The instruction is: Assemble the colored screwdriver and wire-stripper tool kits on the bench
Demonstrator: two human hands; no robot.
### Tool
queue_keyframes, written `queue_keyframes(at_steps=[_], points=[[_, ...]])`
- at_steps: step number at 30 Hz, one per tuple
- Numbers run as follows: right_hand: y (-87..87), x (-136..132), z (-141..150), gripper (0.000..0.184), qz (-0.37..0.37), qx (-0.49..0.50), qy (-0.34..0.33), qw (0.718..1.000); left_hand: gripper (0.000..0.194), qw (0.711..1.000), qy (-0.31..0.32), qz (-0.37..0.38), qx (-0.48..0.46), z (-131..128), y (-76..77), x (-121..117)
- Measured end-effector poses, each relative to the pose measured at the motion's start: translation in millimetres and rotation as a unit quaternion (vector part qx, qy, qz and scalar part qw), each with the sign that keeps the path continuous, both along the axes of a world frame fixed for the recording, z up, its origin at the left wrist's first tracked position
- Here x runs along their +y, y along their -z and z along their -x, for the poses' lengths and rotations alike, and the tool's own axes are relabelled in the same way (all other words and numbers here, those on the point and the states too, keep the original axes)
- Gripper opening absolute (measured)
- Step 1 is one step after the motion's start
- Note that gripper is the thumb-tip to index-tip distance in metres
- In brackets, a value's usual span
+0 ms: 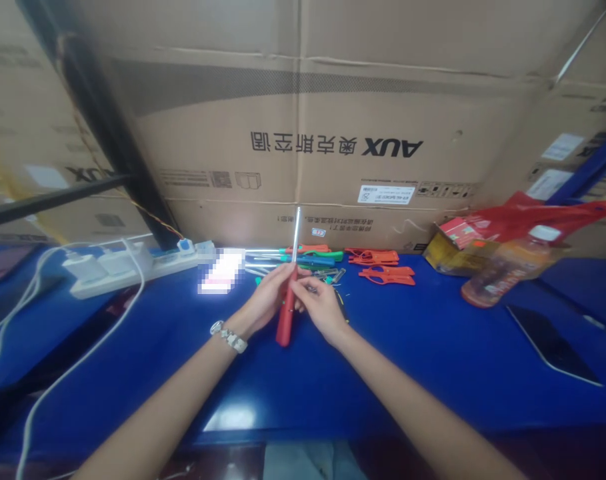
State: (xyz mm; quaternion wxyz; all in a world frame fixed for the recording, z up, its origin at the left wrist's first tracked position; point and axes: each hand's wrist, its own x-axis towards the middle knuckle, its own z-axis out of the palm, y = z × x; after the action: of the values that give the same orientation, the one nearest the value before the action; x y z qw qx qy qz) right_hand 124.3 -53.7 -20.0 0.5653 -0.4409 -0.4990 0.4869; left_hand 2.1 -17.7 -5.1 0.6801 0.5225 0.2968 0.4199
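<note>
A tool with a red handle (285, 323) and a thin silver rod stands nearly upright in front of me, rod pointing away toward the cardboard; its exact kind does not show. My left hand (269, 297) is closed around the upper handle from the left and wears a silver watch (229, 337). From the right, my right hand (323, 303) pinches at the same handle, fingers curled; anything small between those fingertips is hidden. Behind the hands lie orange plastic pieces (387, 275), a green-handled tool (327, 256) and several thin silver rods, partly covered by my hands.
Large cardboard (333, 100) walls the back of the blue table (407, 360). At left are a power strip (153, 268) with white cables and a bright, blurred-out screen. To the right stand a drink bottle (507, 267), a box with a red bag (523, 213) and a phone (553, 343).
</note>
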Motion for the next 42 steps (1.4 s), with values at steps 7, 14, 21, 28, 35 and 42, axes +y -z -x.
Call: queue_keyframes(at_steps=[7,14,21,28,35,42], points=[[-8.1,15,-65,0.021,-0.053,-0.270,0.093,0.957,0.036,0.994,0.010,-0.036,0.101,7,-14.1,9],[-8.2,40,-97,0.009,0.006,-0.536,0.104,0.838,0.026,0.892,-0.019,-0.266,0.366,9,-16.7,9],[-0.4,51,-87,0.020,0.046,-0.576,0.130,0.806,0.026,0.818,-0.055,-0.317,0.476,20,-5.0,3],[5.3,49,-102,0.032,-0.014,-0.393,0.135,0.909,0.028,0.766,-0.063,-0.361,0.528,27,-0.5,6],[-0.6,50,-104,0.048,0.063,0.032,0.094,0.993,0.029,0.737,-0.048,-0.362,0.569,30,-3.7,3],[-2.8,43,-90,0.049,0.051,0.119,0.061,0.990,0.030,0.715,-0.031,-0.375,0.589,30,-7.2,1]])
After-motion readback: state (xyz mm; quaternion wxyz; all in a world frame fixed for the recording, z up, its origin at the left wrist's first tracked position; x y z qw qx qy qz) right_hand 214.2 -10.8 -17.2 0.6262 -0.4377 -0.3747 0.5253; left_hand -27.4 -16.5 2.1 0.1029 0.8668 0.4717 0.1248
